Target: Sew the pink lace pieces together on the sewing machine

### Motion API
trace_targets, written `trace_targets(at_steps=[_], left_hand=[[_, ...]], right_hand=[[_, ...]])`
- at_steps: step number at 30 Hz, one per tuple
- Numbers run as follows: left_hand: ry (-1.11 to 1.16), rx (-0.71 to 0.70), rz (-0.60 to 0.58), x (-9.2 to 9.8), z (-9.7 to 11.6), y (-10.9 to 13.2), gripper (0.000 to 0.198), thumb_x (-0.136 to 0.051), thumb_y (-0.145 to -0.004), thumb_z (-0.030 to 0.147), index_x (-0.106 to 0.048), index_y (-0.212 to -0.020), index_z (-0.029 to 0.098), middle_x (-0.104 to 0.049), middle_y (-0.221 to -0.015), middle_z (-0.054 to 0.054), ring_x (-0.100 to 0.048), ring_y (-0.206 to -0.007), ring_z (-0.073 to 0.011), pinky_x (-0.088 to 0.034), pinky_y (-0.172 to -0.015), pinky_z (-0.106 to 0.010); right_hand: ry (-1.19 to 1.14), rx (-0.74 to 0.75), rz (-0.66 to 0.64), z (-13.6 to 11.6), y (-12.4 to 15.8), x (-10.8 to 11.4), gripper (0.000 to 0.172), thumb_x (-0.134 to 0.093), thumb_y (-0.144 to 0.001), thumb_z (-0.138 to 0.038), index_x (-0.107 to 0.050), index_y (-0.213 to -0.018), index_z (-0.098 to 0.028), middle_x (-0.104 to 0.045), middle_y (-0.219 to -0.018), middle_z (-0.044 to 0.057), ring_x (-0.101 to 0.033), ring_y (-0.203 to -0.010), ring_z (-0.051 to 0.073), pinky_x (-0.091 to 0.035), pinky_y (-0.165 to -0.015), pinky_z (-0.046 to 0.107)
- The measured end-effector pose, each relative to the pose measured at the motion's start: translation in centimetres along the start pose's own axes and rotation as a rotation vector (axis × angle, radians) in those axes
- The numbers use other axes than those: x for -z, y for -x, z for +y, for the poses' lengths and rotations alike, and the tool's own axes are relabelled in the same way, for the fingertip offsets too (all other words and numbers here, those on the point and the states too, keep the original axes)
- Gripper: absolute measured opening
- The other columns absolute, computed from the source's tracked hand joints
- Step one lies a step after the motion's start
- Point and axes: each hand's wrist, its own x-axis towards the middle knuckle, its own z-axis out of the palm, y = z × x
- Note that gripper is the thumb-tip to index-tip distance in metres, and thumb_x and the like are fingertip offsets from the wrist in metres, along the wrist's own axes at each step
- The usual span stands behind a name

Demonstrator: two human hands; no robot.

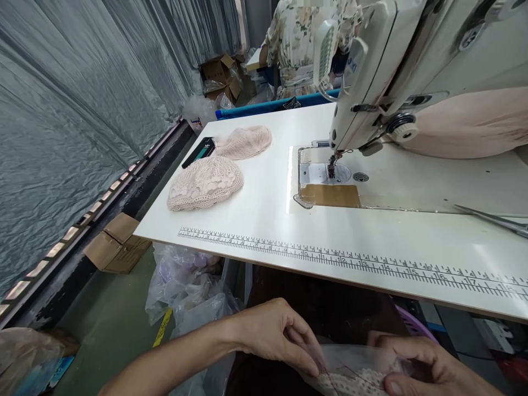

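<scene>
In front of the table edge, low in the head view, my left hand pinches the left edge of a sheer fabric piece with lace trim. My right hand grips the right side of that same piece, thumb pressed on the lace. Thin dark reddish lines, perhaps threads, cross the sheer cloth. The piece's lower part is cut off by the frame. On the white table lie a folded pale pink lace piece and a second pink piece behind it.
A sewing machine stands on the table, with scissors at right. A printed ruler runs along the front edge. Plastic bags and a cardboard box sit at left below. A person in a floral top is behind.
</scene>
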Motion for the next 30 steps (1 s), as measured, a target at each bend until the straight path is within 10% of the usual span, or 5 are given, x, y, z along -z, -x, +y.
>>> trace_targets(at_steps=[30], left_hand=[[0.004, 0.039, -0.086, 0.1, 0.4, -0.2, 0.042, -0.077, -0.063, 0.045, -0.073, -0.095, 0.018, -0.069, -0.072, 0.0, -0.065, -0.074, -0.0138, -0.049, -0.072, -0.019]], right_hand=[[0.045, -0.103, -0.05, -2.0, -1.2, -1.2, 0.04, -0.067, -0.07, -0.058, -0.063, -0.063, -0.019, -0.046, -0.057, -0.003, -0.038, -0.056, 0.01, -0.03, -0.051, 0.022]])
